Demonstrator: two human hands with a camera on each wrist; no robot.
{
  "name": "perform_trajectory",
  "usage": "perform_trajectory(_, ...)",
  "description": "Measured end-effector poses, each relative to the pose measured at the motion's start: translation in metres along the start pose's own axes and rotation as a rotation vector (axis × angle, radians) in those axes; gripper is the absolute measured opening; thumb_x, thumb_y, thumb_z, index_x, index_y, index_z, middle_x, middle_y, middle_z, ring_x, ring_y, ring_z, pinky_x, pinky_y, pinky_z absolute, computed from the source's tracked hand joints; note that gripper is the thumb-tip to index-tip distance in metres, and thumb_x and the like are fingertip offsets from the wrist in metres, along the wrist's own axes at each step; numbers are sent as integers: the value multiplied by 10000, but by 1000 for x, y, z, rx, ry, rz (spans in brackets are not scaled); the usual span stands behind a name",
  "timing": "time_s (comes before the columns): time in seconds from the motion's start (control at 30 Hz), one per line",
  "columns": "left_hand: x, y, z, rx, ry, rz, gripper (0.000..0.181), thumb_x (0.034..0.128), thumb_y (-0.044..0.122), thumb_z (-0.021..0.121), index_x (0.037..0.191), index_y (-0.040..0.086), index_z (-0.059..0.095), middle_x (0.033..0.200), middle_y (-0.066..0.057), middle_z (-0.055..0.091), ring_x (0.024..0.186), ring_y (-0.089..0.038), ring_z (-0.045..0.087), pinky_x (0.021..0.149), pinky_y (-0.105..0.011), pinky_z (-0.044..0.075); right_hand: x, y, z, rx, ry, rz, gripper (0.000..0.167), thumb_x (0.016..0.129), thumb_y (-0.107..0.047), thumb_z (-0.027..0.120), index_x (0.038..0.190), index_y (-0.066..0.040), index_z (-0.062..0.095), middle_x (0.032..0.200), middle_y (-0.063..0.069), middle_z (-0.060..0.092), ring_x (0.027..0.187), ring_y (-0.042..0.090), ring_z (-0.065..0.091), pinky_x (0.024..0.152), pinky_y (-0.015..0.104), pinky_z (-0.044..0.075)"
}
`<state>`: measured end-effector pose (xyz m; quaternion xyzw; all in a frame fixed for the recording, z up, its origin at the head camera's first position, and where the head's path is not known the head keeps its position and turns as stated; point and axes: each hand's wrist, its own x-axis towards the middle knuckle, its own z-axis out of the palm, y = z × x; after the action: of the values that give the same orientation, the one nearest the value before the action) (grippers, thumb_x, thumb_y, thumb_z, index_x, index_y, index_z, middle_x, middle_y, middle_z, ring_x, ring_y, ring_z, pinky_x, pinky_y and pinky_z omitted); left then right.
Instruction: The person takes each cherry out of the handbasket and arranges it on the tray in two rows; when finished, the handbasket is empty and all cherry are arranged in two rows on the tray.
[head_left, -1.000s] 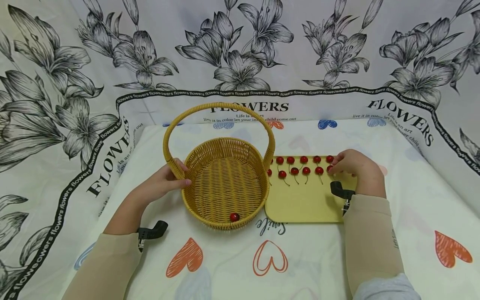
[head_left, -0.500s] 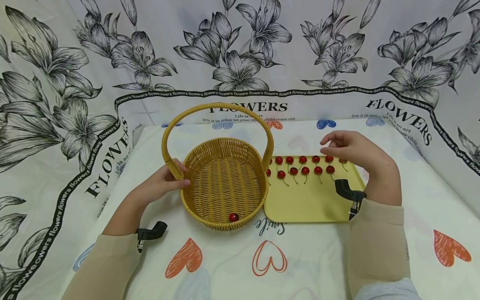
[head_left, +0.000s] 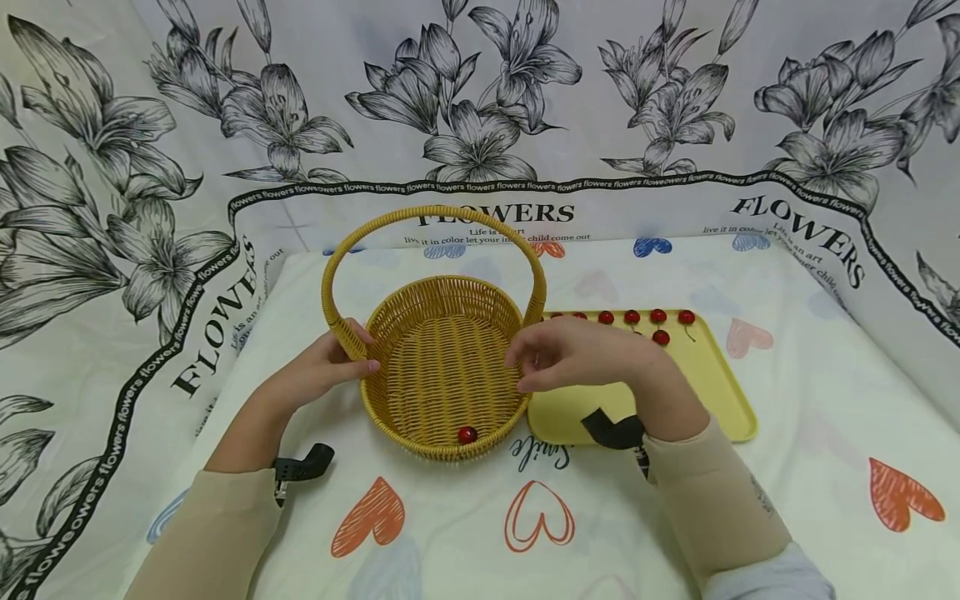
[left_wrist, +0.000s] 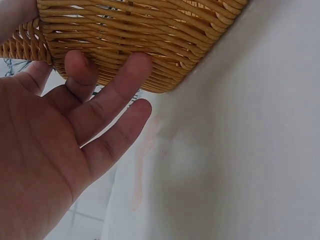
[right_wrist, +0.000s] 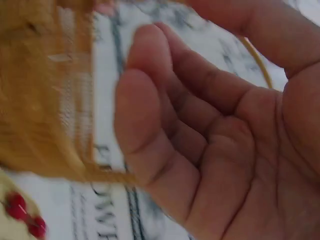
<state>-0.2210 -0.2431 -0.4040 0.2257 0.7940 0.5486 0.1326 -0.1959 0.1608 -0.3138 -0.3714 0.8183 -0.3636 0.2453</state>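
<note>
My left hand (head_left: 326, 367) grips the left side of a round woven basket (head_left: 450, 358) at the foot of its tall handle, thumb over the rim. Seen from the left wrist, several fingers (left_wrist: 115, 95) spread loosely beneath the wicker wall. One red cherry (head_left: 467, 435) lies inside the basket near its front rim. Over the basket's right rim hovers my right hand (head_left: 581, 354), fingers loosely bent; the right wrist view shows no object in it. Behind that hand, a yellow tray (head_left: 577, 412) carries rows of cherries (head_left: 657, 317), partly hidden by the hand and wrist.
A white tablecloth (head_left: 637, 517) printed with hearts lies under the basket and tray. A flower-printed cloth (head_left: 480, 100) rises behind and at the sides. The basket's handle (head_left: 442, 210) arches high above its bowl, close to the tray's left end.
My right hand has lifted from the cherries at the tray's right end and swung left to the basket's right rim. My left hand and the basket stay put.
</note>
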Motion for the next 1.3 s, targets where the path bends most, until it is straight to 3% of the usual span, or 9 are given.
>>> perform_trajectory(0.13,0,-1,0,2,0,2,304,959,29,689,1158,-30,467,1020,-119,600,962,-193,596,835,-291,486,31,-3,32,-120,-11,-49,187,946,-156,740,1126,-116,707,830,-44,612,758,113,557,688,280,493)
perform_trajectory(0.27,0,0,0,3,-3,-2,299,960,33,686,1157,-25,468,1017,-137,593,957,-197,593,834,-297,487,55,-3,59,-290,-69,-74,219,925,-107,770,1142,-87,750,926,-24,682,826,94,586,746,260,499)
perform_trajectory(0.37,0,1,0,1,-3,-13,302,960,37,687,1158,-29,468,1021,-150,591,963,-199,593,839,-298,488,69,-4,74,-372,-134,-52,208,909,-101,796,1115,-125,781,995,-47,716,901,76,611,798,236,496)
perform_trajectory(0.5,1,2,1,-2,-3,-14,304,959,34,687,1158,-34,468,1025,-148,591,963,-197,592,840,-295,489,78,-2,82,-362,-173,38,144,907,-107,799,1039,-165,803,953,-105,720,892,38,629,793,225,509)
perform_trajectory(0.63,1,1,2,-6,0,-21,305,959,36,691,1158,-30,469,1036,-142,584,972,-199,591,846,-296,490,80,1,82,-332,-187,94,88,919,-127,790,997,-168,800,890,-119,703,829,42,625,752,239,515)
perform_trajectory(0.73,1,1,1,-11,5,-30,311,957,41,696,1160,-32,471,1042,-135,589,985,-200,596,856,-297,488,82,4,79,-335,-185,85,36,930,-173,786,963,-182,773,856,-130,666,804,57,599,732,242,501)
perform_trajectory(0.9,1,1,1,-19,9,-38,329,950,38,701,1167,-42,467,1041,-133,602,990,-199,606,862,-300,488,78,5,68,-325,-115,31,82,927,-162,756,991,-170,705,864,-90,624,810,103,552,725,265,473)
perform_trajectory(1.17,0,0,-1,-3,11,-47,313,952,47,702,1160,-14,476,1066,-153,577,1011,-220,591,873,-307,481,57,-1,40,-172,-12,-105,250,872,-60,640,1097,-155,697,924,-51,618,802,123,560,705,286,485)
perform_trajectory(1.3,0,0,-1,-4,7,-44,313,954,47,701,1160,-11,473,1066,-157,585,1011,-225,595,875,-308,481,39,-3,24,-119,60,-100,251,860,-90,620,1082,-172,705,951,-19,643,792,128,585,691,297,507)
